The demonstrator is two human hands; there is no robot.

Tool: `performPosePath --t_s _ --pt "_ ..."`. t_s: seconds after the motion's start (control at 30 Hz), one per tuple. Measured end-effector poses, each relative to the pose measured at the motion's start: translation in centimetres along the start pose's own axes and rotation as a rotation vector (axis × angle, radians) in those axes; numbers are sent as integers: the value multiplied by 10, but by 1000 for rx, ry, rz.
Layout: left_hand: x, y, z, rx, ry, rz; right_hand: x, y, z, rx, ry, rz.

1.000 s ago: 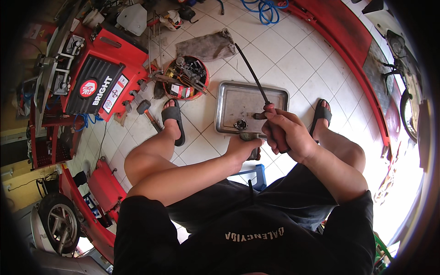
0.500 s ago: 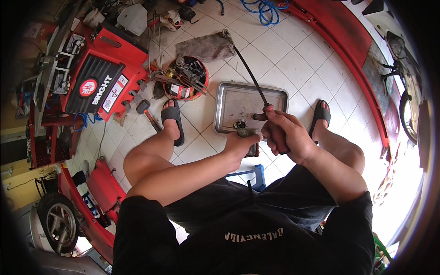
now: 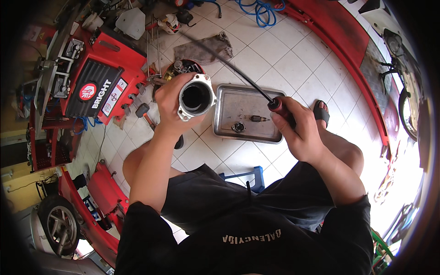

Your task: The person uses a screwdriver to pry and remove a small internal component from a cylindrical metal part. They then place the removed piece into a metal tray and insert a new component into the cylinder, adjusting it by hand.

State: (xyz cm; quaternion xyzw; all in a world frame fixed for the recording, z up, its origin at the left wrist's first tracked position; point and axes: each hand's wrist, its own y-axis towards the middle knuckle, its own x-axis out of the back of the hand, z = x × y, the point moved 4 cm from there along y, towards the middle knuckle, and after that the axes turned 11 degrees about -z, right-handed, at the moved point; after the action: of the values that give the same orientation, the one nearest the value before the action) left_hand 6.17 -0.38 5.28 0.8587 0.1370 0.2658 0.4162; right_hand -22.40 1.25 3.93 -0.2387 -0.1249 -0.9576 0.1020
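Note:
My left hand [image 3: 168,103] is raised left of the tray, its fingers wrapped round a hollow metal cylinder [image 3: 197,98] with a flanged rim. Small bolt holes sit in the flange corners, and the dark bore faces up toward me. A long screwdriver [image 3: 240,74] with a red and black handle is gripped in my right hand [image 3: 301,133] at the tray's right edge. Its shaft slants away to the far left, blurred toward the tip. In the shallow metal tray [image 3: 229,98] between my feet lie a small spindle-like metal part [image 3: 258,118] and a little round dark part [image 3: 238,127].
Behind my left hand stands a tub of metal parts [image 3: 183,67], partly covered. A grey rag [image 3: 206,48] lies beyond it. A hammer [image 3: 144,112] rests beside a red machine [image 3: 103,75]. A blue stool [image 3: 259,178] sits below the tray; blue hose [image 3: 268,13] coils far off.
My left hand has lifted the cylinder from near the tray up and left, turning its bore toward me. The screwdriver has swung so its shaft leans further left; my right hand shifted slightly right.

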Motion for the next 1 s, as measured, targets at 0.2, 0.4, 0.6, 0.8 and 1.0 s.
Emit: performPosePath --t_s 0.2,0.4,0.6,0.8,1.0 --pt "16 1 -1 -4 62 -17 12 -2 21 94 -119 -111" --pt "26 -3 8 92 70 -83 31 2 36 246 -189 -114" --pt "32 -1 17 41 162 -60 44 -2 47 394 -336 -107" --pt "31 0 15 -52 252 37 44 -10 50 372 -476 -73" --pt "18 5 9 -190 249 164 42 -17 44 333 -573 -31"
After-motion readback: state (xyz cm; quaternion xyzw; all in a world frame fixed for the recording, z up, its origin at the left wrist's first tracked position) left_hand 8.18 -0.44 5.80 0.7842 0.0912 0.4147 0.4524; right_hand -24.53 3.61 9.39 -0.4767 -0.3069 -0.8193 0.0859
